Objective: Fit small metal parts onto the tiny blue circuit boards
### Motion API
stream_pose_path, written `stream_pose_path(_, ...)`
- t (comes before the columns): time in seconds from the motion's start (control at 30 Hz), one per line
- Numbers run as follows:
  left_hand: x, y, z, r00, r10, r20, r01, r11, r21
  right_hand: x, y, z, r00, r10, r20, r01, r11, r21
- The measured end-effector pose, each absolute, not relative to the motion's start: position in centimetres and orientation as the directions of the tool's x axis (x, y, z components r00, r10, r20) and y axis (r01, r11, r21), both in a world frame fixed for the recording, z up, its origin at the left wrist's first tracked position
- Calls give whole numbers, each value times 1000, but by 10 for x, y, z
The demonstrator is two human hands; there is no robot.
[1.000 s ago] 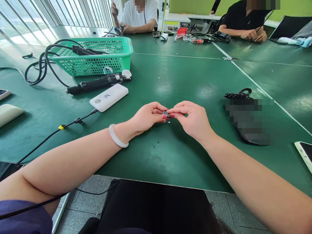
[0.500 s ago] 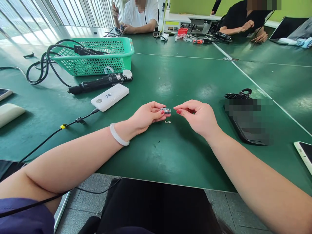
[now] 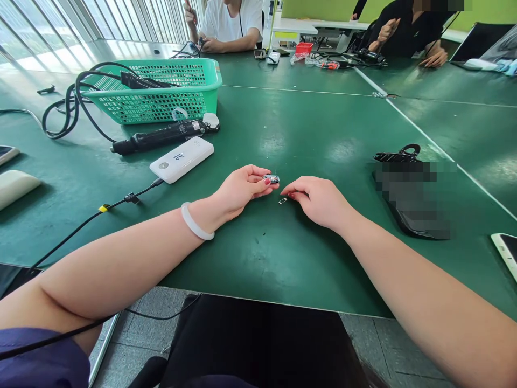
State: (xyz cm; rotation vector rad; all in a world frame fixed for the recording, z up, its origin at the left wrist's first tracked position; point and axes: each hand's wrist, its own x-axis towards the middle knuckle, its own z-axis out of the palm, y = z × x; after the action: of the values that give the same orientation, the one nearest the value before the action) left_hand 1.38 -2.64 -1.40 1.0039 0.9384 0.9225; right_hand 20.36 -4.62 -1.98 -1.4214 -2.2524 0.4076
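Note:
My left hand [image 3: 246, 186] pinches a small oblong electronic piece [image 3: 271, 179] between thumb and fingers, just above the table. The piece is dark with a pale, shiny face; finer detail is too small to read. My right hand [image 3: 317, 199] is low over the table, thumb and index finger closed at the right end of a tiny silvery rectangular frame [image 3: 283, 201]. The frame is slanted, its right end by the fingertips; how much of it they cover is hidden. The two hands are close together but apart.
On the green table [image 3: 242, 258] lie a white power bank [image 3: 183, 159] with a cable, a black cylindrical tool [image 3: 161, 137], a green basket [image 3: 149, 105], a black pouch [image 3: 412, 199] and a phone [image 3: 504, 253]. Two people sit across.
My right hand has come down and left to the small frame, which has shifted slightly right and turned at a slant. My left hand still holds the electronic piece, nearly unmoved.

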Motion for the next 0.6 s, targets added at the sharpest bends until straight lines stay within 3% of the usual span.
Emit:
stream_pose_path(0.1,13,-26,-15,328,925,-191,-190,263,946,201,-49,-18,-354,916,189,791,401,-462)
stream_pose_path(0.33,14,-27,-13,330,925,-188,-178,257,950,202,-51,-17,-488,854,181,772,519,-368)
stream_pose_path(0.6,13,-27,-14,343,921,-186,-172,257,951,204,-55,-13,-440,883,161,789,466,-399)
